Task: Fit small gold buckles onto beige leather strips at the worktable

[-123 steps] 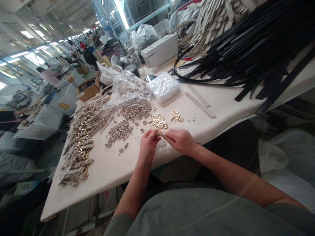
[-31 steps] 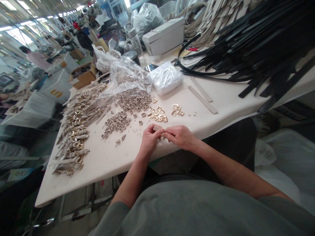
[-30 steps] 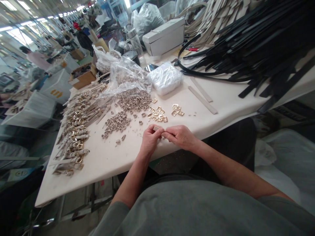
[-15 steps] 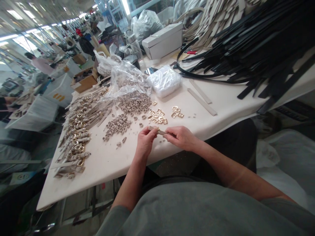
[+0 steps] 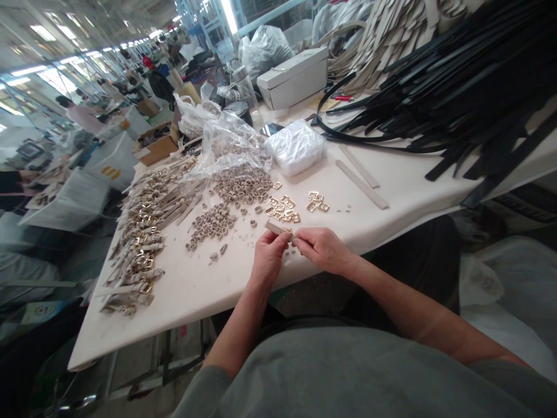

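Note:
Both hands are closed on one short beige strap [image 5: 275, 227] just above the table's front edge. My left hand [image 5: 268, 253] pinches it near the middle, and its flat end sticks out beyond the fingertips. Against it, my right hand [image 5: 322, 248] grips the other end, where a small gold buckle [image 5: 290, 232] shows between the fingertips, partly hidden. Past my hands lie several loose gold buckles [image 5: 282, 210] and a smaller group of buckles [image 5: 317, 201]. Left of them is a heap of small beige loops [image 5: 212, 223].
Beige straps with buckles [image 5: 145, 238] are piled along the table's left side. A clear plastic bag [image 5: 230, 145] covers more loops. Behind stand a wrapped white packet [image 5: 296, 147] and a white box [image 5: 293, 78]. Black straps [image 5: 456, 93] hang over the right; two beige strips [image 5: 362, 184] lie nearby.
The left fingers have slid along the strap toward the right hand, so more of its flat end shows. Both hands are now closer together around the buckle. The view has shifted slightly.

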`<state>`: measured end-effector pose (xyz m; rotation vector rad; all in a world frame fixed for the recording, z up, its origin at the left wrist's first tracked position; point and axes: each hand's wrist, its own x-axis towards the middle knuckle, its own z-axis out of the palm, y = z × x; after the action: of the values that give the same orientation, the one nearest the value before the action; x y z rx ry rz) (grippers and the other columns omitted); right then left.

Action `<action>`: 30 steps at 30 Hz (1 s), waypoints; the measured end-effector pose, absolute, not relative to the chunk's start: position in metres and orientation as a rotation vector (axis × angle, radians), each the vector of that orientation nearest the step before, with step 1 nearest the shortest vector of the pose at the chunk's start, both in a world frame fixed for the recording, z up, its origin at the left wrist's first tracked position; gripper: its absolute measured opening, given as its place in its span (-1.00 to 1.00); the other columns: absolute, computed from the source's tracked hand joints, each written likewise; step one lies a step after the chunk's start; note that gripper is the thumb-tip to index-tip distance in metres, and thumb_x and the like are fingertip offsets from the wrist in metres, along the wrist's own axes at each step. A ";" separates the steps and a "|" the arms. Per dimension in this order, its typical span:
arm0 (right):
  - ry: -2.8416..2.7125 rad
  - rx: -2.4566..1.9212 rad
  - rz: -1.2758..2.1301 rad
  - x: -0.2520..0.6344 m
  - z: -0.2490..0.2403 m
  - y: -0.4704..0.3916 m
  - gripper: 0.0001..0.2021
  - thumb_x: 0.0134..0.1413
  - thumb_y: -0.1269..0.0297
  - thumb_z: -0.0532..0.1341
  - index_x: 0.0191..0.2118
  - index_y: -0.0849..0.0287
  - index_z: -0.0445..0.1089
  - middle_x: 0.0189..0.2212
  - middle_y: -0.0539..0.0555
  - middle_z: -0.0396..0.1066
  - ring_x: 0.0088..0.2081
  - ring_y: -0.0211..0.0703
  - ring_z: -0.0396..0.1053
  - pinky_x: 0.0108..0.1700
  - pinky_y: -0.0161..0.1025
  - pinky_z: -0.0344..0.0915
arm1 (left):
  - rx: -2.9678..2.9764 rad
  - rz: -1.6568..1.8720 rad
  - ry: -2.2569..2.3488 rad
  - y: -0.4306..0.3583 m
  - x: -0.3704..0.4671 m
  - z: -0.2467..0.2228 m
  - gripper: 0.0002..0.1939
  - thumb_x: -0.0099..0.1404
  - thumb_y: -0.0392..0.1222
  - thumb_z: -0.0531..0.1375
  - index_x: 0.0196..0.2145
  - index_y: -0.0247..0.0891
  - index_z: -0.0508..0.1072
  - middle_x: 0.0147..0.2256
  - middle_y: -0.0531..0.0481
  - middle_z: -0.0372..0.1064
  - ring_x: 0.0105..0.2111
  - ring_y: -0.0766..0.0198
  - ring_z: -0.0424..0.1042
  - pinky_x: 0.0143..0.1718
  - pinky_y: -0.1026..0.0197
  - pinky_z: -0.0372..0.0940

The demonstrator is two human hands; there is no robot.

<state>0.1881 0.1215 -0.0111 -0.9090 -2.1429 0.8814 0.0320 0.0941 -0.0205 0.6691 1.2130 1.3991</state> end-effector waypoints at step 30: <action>-2.072 -0.848 1.047 0.197 -0.006 0.124 -0.76 0.19 0.26 0.17 -0.50 0.18 0.34 -0.61 -0.06 0.31 -0.52 -0.30 0.20 -0.42 -0.32 0.06 | 0.976 1.160 1.106 0.083 0.011 -0.015 -0.59 0.06 -0.10 0.44 -0.11 -0.18 0.56 -0.13 -0.08 0.52 -0.33 0.31 0.44 -0.39 0.31 0.28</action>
<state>0.1975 0.1243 -0.0057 -0.8479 -2.0725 1.0466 0.0109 0.0826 -0.0154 0.9762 1.1060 1.1604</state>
